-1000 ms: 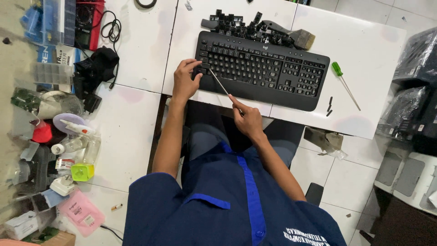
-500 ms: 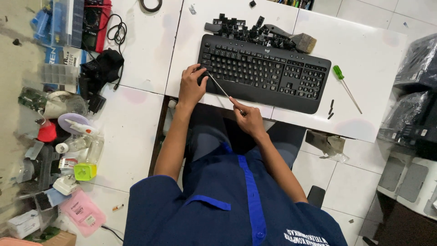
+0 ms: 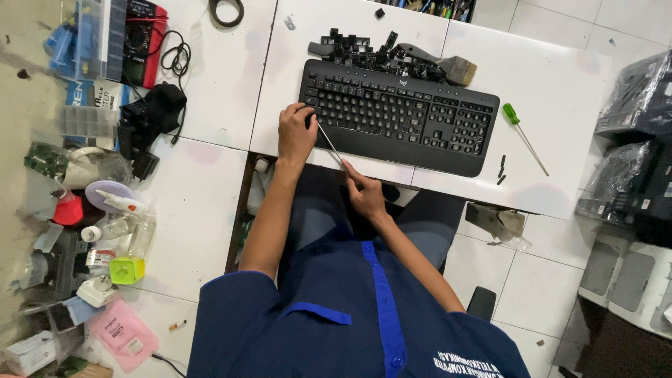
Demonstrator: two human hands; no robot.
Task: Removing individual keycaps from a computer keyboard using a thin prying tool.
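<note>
— At the near-left corner of the keyboard, what is happening?

— One black keyboard lies on the white tabletop. The left hand rests curled on that corner, pressing it down. The right hand is closed around the handle of a thin tool, whose tip sits at the keys just beside the left hand's fingers.

— What could go wrong?

— As I judge it, the tip could slip off a key edge and jab the left hand, since the two nearly touch. Too steep a pry might snap a key clip or send a cap flying to the floor. Should the left hand ease up, the keyboard could skid toward the pile of keycaps behind it.

— Counts?

— Two hands, one keyboard, one thin tool. One green-handled screwdriver lies to the right, well apart. One brush lies against the pile. Two small dark bits lie near the front right corner. The loose caps overlap too much to count.
</note>
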